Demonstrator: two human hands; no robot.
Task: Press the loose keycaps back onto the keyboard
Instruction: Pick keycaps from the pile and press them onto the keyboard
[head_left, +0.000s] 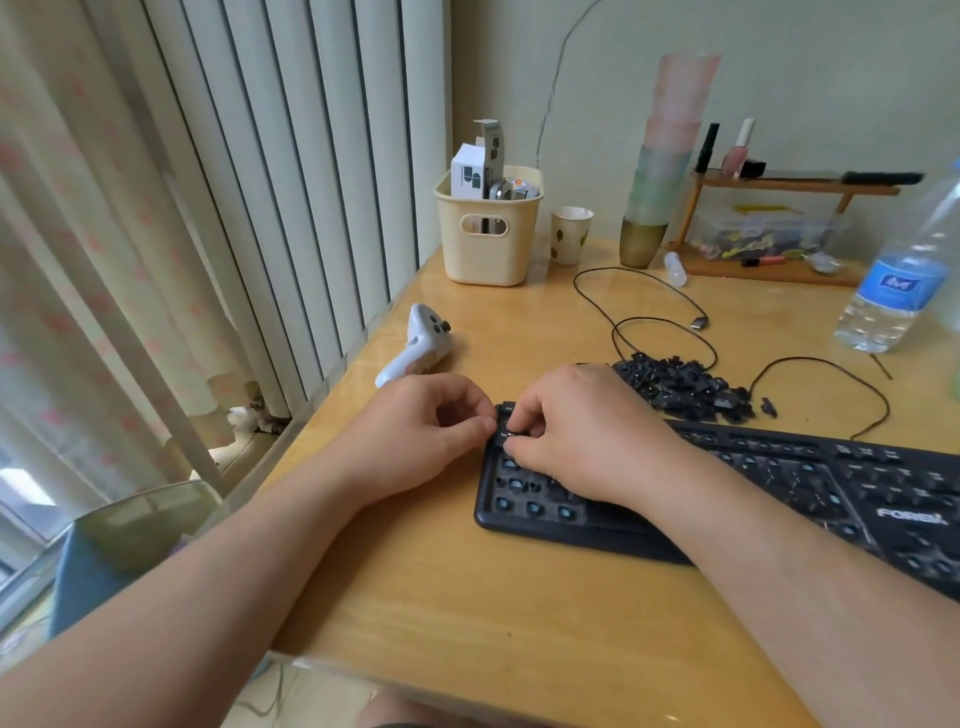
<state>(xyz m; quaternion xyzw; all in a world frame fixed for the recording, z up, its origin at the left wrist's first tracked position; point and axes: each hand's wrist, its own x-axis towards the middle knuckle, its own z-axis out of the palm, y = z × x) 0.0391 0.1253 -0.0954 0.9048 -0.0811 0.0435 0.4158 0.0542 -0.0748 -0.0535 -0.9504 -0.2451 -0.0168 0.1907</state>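
Seating a keycap at the keyboard's (727, 493) top-left corner

Both hands (426, 431) (576, 431) met there, fingers curled; what they pinched was hidden. The loose keycaps (680, 384) lay just beyond the right hand. A tilted cap, pressed hard, could jam or snap its stem.

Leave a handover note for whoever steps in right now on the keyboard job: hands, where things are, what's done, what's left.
Left hand: fingers curled at the keyboard's upper left corner; what it holds is hidden.
Right hand: fingers curled down over the keys near Tab; whether it pinches a keycap can't be seen.
Keyboard: flat on the table, its cable looping behind it.
Loose keycaps: piled just behind the keyboard.
Done: Esc and Tab seem seated at the upper left.
Left: most sockets look bare, with much of the pile still to press on.
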